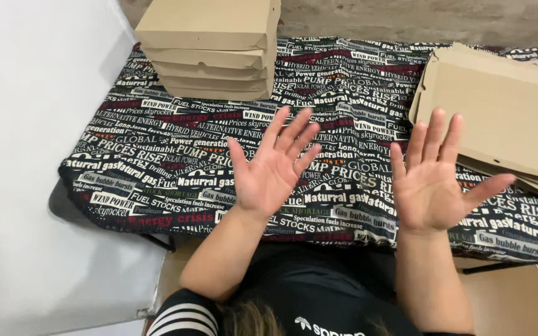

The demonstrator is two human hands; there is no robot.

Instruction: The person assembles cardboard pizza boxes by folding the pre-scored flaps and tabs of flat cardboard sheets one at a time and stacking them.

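A table (126,186) draped in a black cloth printed all over with words stands against a rough wall. Nearest, the left hand (269,165) and right hand (434,180) hover palms-down, fingers spread wide, holding nothing. Flat cardboard box blanks (499,118) lie just beyond the right hand; folded boxes (210,50) are stacked farther left. Judging by this, no blank is in hand, and the next move calls for reaching one.

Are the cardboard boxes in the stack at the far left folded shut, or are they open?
Shut. The stacked boxes show closed lids and lie one upon another; the cardboard sheets at right lie flat, unfolded.
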